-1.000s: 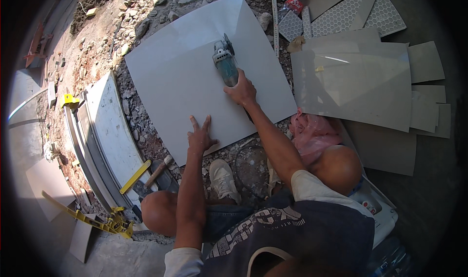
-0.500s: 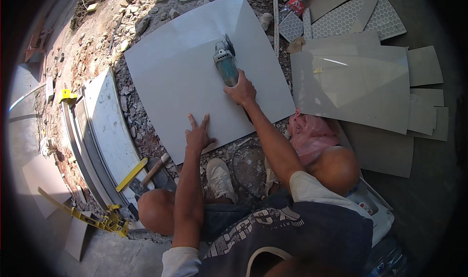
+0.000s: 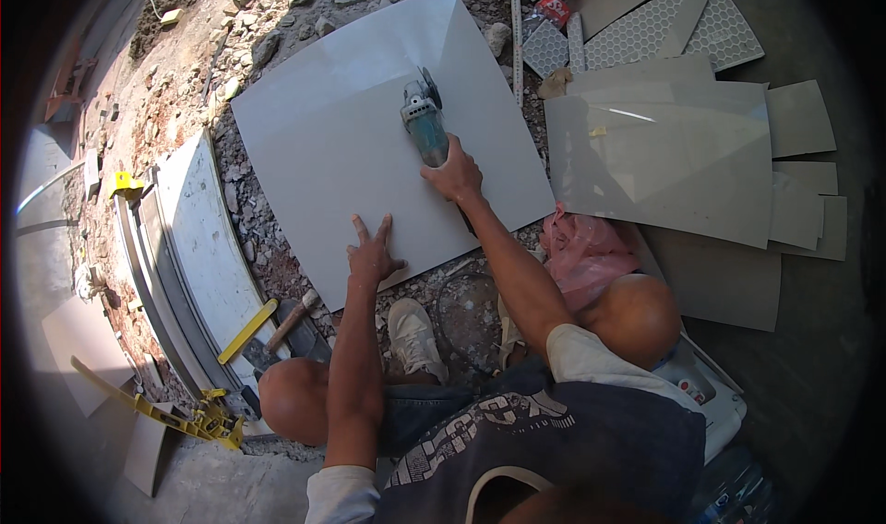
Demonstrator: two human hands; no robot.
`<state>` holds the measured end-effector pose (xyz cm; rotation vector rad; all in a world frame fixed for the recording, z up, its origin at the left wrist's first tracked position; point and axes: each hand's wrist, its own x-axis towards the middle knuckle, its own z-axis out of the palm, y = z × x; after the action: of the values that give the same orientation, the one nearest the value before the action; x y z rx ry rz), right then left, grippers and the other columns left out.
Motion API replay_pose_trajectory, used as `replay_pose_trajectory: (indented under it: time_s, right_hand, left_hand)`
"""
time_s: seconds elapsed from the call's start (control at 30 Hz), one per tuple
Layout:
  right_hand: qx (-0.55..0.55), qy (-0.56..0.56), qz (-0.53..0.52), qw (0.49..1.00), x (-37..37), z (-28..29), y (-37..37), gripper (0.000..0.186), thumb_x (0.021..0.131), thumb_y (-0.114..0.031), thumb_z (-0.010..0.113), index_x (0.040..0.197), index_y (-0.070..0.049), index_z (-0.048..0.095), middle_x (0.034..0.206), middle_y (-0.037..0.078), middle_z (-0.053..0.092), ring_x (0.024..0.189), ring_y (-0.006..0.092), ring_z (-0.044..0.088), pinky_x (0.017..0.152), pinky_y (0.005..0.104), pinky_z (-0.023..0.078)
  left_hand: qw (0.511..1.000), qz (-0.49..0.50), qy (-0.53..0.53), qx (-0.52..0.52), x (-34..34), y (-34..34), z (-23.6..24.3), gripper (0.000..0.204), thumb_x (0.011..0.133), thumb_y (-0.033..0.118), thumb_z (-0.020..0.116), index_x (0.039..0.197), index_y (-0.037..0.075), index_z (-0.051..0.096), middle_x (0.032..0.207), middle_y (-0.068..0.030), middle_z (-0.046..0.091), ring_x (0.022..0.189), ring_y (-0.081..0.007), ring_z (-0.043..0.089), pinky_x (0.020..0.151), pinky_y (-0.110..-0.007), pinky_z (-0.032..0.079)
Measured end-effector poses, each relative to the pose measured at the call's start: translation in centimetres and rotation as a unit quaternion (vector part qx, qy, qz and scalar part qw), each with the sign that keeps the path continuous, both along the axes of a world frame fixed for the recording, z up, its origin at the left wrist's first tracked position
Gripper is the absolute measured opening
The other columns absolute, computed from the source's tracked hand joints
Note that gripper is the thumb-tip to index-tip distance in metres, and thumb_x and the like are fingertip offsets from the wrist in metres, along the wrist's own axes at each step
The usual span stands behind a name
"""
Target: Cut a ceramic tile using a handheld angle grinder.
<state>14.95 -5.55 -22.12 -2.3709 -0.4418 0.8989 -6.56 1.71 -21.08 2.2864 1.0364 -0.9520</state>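
A large pale tile (image 3: 323, 155) lies on rubble in front of me. My right hand (image 3: 454, 169) grips the body of a teal angle grinder (image 3: 427, 135), held over the tile's right half. The grinder's dark disc (image 3: 429, 88) points away from me; whether it touches the tile I cannot tell. Near the tile's close edge, my left hand (image 3: 373, 254) rests flat with its fingers spread. The grinder's cord drops behind my right wrist and is partly hidden.
More tiles (image 3: 664, 155) lie stacked at the right, beside a pink plastic bag (image 3: 586, 252). Left of the tile are a long tile cutter (image 3: 152, 256), a hammer (image 3: 291, 321) and a yellow-handled tool (image 3: 247, 330). Broken stones (image 3: 295, 26) cover the ground beyond.
The whole view has shifted very slightly. Both hands and the grinder keep almost the same places on the tile.
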Motion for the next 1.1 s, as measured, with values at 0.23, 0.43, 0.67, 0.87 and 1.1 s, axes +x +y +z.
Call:
replay_pose_trajectory:
  time_s: [0.23, 0.43, 0.67, 0.87, 1.1]
  right_hand:
    - [0.002, 0.008, -0.002, 1.0, -0.1, 0.0, -0.5, 0.085, 0.064, -0.036, 0.069, 0.138, -0.012, 0.036, 0.113, 0.023, 0.062, 0.105, 0.0412, 0.06, 0.09, 0.049, 0.048]
    - [-0.003, 0.019, 0.0, 1.0, -0.1, 0.2, -0.8, 0.085, 0.064, -0.037, 0.069, 0.139, -0.014, 0.035, 0.113, 0.022, 0.062, 0.104, 0.0412, 0.06, 0.09, 0.049, 0.048]
    - [-0.008, 0.023, -0.004, 1.0, -0.4, 0.3, -1.0, 0.085, 0.064, -0.037, 0.069, 0.139, -0.015, 0.035, 0.114, 0.022, 0.062, 0.105, 0.0411, 0.06, 0.091, 0.0487, 0.047]
    - [-0.01, 0.023, -0.006, 1.0, -0.6, 0.1, -1.5, 0.085, 0.064, -0.037, 0.069, 0.139, -0.015, 0.035, 0.114, 0.022, 0.062, 0.105, 0.0408, 0.06, 0.091, 0.0485, 0.047]
    - [-0.008, 0.023, -0.007, 1.0, -0.8, 0.0, -1.8, 0.086, 0.064, -0.038, 0.069, 0.139, -0.015, 0.035, 0.115, 0.022, 0.062, 0.106, 0.0408, 0.06, 0.091, 0.0484, 0.047]
  left_hand:
    - [1.0, -0.001, 0.005, -0.002, 0.2, 0.0, -0.1, 0.111, 0.059, 0.042, 0.086, 0.148, 0.037, 0.021, 0.154, -0.0263, -0.007, 0.117, -0.0544, 0.048, 0.1, -0.055, 0.042]
    - [1.0, -0.004, -0.011, 0.0, -0.1, 0.1, -0.7, 0.11, 0.06, 0.042, 0.086, 0.149, 0.038, 0.02, 0.154, -0.0262, -0.008, 0.116, -0.0548, 0.049, 0.099, -0.053, 0.043]
    - [1.0, -0.009, 0.014, -0.001, 0.2, 0.2, -0.1, 0.112, 0.061, 0.042, 0.085, 0.149, 0.038, 0.017, 0.154, -0.0277, -0.007, 0.116, -0.0491, 0.052, 0.101, -0.052, 0.041]
    - [1.0, -0.008, 0.002, -0.006, 0.2, 0.2, -0.1, 0.111, 0.061, 0.043, 0.085, 0.149, 0.037, 0.018, 0.153, -0.0286, -0.007, 0.117, -0.0481, 0.052, 0.102, -0.052, 0.04]
    - [1.0, -0.007, -0.014, -0.025, 0.4, 0.3, 0.2, 0.114, 0.059, 0.041, 0.086, 0.15, 0.03, 0.018, 0.149, -0.0376, -0.004, 0.13, -0.0471, 0.039, 0.104, -0.06, 0.033]
